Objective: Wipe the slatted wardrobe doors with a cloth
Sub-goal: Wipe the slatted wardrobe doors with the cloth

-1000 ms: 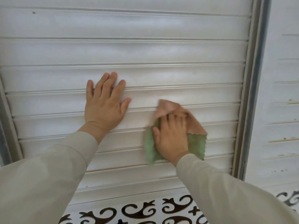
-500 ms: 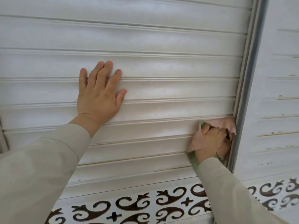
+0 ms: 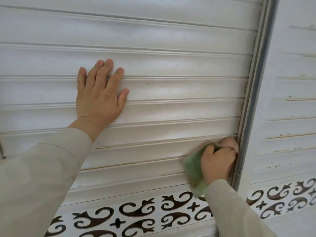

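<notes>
- Head view: white slatted wardrobe door (image 3: 171,69) fills the frame; grey frame post (image 3: 256,93) at its right edge, a second door (image 3: 294,106) beyond it.
- Dark scrollwork band (image 3: 136,218) below the slats.
- Left hand (image 3: 100,98) flat on the slats, fingers straight, well left of the post.
- Right hand (image 3: 219,161) grips the green-pink cloth (image 3: 193,168) against the post; the cloth is blurred and partly hidden.

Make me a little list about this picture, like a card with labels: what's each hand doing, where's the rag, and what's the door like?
Left hand: left hand lies flat, fingers straight, pressed on the white slatted wardrobe door
Right hand: right hand grips the green and pink cloth
Cloth place: on a low slat, against the grey door frame edge
Below the slats: white panel with dark brown swirl cutouts
Next door: second white slatted door on the right, with small specks
Sleeves: beige long sleeves
</notes>
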Available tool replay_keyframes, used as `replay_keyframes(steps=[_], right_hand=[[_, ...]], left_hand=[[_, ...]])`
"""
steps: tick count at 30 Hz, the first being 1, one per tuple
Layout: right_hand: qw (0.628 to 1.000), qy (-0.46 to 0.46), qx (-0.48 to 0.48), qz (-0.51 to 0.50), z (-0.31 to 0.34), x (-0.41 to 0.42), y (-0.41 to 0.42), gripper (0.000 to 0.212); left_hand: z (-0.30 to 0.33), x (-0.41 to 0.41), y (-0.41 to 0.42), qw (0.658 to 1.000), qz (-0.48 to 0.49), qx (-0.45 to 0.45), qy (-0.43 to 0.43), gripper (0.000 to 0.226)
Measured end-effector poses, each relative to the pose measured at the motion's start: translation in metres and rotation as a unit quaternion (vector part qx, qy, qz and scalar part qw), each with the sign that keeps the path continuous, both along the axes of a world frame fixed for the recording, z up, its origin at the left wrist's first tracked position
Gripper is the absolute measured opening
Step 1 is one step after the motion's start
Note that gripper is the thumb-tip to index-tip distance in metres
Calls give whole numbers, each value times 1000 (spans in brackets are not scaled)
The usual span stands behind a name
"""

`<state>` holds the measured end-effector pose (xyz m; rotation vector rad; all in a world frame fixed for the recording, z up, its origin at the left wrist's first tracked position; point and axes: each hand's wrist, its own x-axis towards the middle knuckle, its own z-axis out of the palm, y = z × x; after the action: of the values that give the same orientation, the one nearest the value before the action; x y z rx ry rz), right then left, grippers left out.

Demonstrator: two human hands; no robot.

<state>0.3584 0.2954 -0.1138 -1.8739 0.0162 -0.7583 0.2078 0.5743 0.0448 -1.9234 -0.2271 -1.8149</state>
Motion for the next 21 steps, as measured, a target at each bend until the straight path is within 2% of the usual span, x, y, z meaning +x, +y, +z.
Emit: replay_keyframes(steps=[2,7,9,13,18,21], right_hand=[[999,-18,38,-6,1,11,-9,50],[997,-61,51,-26,7,23,1,58],[994,-102,20,-22,9,19,11,50],[963,-264,-53,20,-1,-9,55,30],[910,-367,-167,101,-26,-31,74,38],[902,-375,-205,66,-25,1,45,37]], left_hand=[[-1,0,-1,1000,1,-2,1,50],[0,0,0,1000,1,-4,4,51],[0,1,1,1000,3,-2,0,50],[-1,2,1,1000,6,0,-4,50],[-1,1,4,1000,10,7,-10,50],[-1,1,4,1000,11,6,-8,50]])
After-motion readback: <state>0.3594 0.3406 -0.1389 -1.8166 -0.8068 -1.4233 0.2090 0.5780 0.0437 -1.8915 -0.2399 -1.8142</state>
